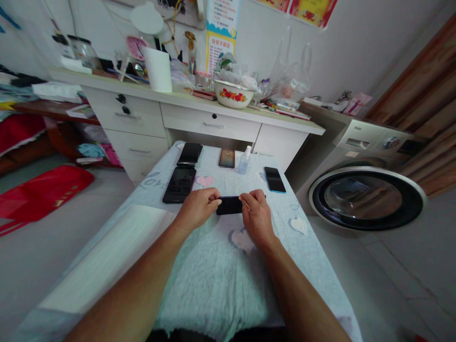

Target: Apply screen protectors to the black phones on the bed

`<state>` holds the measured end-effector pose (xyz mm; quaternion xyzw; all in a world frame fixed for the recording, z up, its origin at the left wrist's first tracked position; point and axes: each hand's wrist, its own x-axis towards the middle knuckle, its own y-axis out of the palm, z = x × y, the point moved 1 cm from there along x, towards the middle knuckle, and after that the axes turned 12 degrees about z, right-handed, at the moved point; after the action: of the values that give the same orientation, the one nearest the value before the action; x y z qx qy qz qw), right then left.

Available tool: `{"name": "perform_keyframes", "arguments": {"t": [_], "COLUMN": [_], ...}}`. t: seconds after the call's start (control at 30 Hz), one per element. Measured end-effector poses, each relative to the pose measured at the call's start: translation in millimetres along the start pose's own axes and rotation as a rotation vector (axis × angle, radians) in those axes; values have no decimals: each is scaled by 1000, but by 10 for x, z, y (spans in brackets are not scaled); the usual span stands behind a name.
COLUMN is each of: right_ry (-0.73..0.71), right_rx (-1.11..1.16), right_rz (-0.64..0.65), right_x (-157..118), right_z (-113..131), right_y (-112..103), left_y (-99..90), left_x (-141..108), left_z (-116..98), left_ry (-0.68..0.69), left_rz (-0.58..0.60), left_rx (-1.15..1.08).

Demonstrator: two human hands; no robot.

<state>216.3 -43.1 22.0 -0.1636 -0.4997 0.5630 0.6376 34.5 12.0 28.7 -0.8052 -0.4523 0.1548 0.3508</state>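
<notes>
Head view: left hand [200,206] and right hand [257,214] pinch a phone [229,205] by its ends (a bottle [244,163] stands far-side).

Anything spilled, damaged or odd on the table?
Yes: the flat item left of the upright spray bottle looks pixelated, hiding its detail. No spill shows; fine damage to the held phone can't be judged.

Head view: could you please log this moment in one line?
left hand: holding left end of dark phone; right hand: holding right end; spray bottle: upright
</notes>
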Motion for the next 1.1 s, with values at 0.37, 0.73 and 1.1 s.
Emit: {"name": "perform_keyframes", "arguments": {"t": [0.37,0.73,1.1], "right_ry": [89,191,40], "right_rx": [-79,-158,-64], "right_rz": [-118,-170,-33], "right_x": [34,29,3], "right_z": [-293,-378,-30], "right_y": [-158,-227,-54], "left_y": [-27,-52,-46], "left_x": [-6,-14,-21], "left_z": [-17,-36,-42], "left_ry": [0,22,16], "left_rz": [53,84,99], "left_rx": [-69,-99,-118]}}
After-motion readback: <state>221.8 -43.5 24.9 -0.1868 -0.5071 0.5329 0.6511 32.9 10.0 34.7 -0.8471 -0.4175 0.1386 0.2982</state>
